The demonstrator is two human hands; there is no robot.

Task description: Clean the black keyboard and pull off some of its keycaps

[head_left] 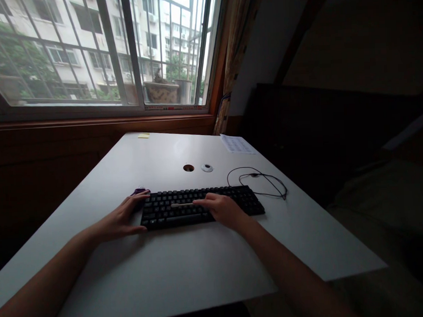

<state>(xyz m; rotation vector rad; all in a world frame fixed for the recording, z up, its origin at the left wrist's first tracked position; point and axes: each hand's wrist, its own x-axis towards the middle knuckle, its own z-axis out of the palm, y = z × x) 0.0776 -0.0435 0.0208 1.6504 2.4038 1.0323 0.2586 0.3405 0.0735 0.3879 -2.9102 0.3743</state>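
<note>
A black keyboard (pixel 165 221) lies flat on the white table. My left hand (pixel 121 218) grips its left end, with the thumb at the near corner and the fingers at the far corner. Over the keys, my right hand (pixel 220 207) is closed on a thin, pale stick that looks like a toothbrush (pixel 183 205). Its wider head points left, just above or touching the middle keys; I cannot tell which. Partly hidden behind my left fingers is a small purple object (pixel 140 191) whose kind is unclear.
The white table (pixel 174 272) has a round cable hole (pixel 188 168) with a loose cover (pixel 207 168) beside it. A black cable (pixel 268 177) loops right of the keyboard. Printed paper (pixel 238 144) and yellow sticky notes (pixel 143 135) lie at the far edge, below a barred window (pixel 137 54).
</note>
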